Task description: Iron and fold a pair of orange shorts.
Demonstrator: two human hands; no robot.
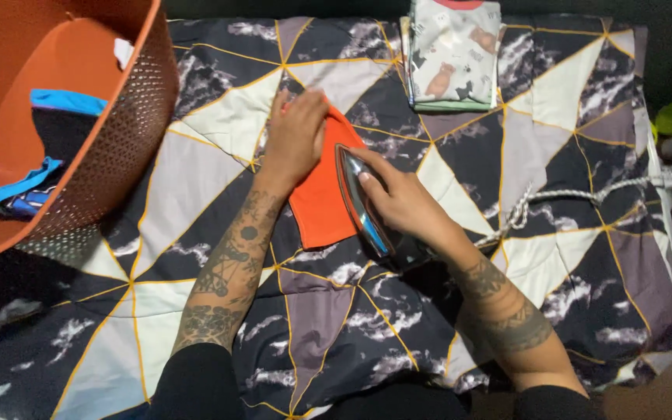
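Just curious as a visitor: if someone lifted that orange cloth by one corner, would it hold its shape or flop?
The orange cloth would probably flop: it lies thin and flat on the patterned cover under the left hand. It looks light. It might slide a little as the iron pushes across it.

Orange cloth (322, 198); orange basket (130, 148); black, grey, white marbled sheet (196, 167) with yellow lines; animal-print folded cloth (453, 54).

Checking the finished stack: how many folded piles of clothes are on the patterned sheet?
1: a folded pile of animal-print clothes at the sheet's top edge. The orange cloth under the left hand and the iron lies separately. More may be out of frame.
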